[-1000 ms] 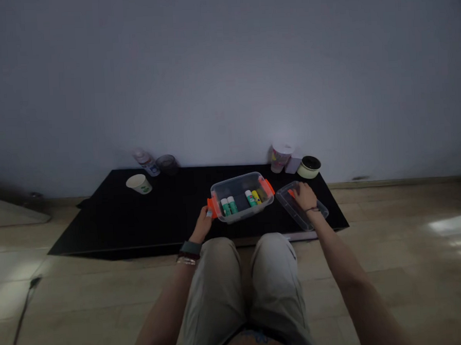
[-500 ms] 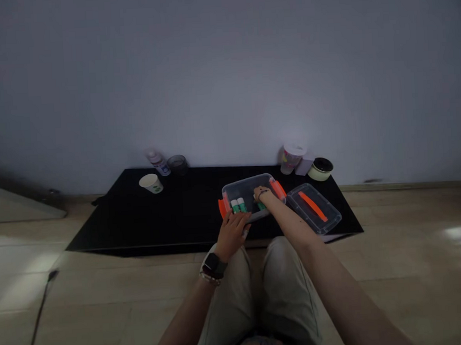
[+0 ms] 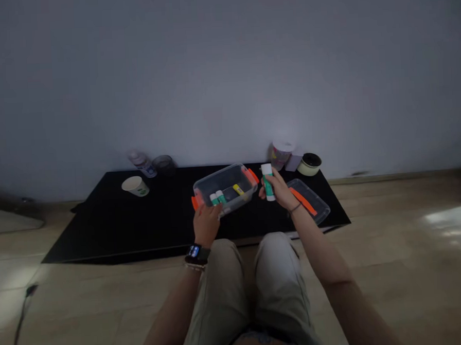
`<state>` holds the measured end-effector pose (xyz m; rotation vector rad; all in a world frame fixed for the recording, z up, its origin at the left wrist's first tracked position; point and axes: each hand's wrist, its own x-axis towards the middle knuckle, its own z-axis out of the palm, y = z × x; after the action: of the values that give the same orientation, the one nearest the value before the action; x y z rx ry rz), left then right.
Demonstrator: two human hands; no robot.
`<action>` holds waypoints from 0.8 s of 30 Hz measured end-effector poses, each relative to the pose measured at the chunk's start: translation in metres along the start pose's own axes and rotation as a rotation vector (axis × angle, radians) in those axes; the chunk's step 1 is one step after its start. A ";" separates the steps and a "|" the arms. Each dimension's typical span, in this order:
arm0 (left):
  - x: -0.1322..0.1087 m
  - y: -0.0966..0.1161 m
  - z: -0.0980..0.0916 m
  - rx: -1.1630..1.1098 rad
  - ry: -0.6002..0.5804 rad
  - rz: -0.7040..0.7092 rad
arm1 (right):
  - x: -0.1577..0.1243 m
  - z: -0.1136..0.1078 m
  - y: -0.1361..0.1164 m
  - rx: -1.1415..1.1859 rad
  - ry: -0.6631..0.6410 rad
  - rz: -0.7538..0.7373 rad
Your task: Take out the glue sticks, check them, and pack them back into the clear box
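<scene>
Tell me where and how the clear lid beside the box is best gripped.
Probably by the middle of its orange handle, coming from above: the clear lid lies on the black table with the handle uppermost, narrow enough to pinch across.

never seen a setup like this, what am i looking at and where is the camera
No machine here: these are a person's own bare hands, seen by a camera worn on their head, looking forward and down.

The left hand is at the near left corner of a clear tub, with two green tubes and a yellow tube inside. The right hand holds another green tube roughly upright, just right of the tub.

Everything sits on a black table. The lid lies at the right, partly behind the right wrist. Toward the back are a paper cup, bottle and dark bowl at left; a patterned cup, box and pot at right.
</scene>
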<state>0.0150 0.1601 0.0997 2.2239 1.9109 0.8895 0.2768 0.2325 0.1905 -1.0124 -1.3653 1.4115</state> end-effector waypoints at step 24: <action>-0.115 0.111 -0.030 -1.052 -0.661 -0.444 | -0.143 0.048 0.019 -0.460 -0.233 0.011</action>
<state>0.0926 0.0203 0.1283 1.1761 1.1154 0.6924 0.2665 0.0821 0.1701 -1.1708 -1.9176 1.2794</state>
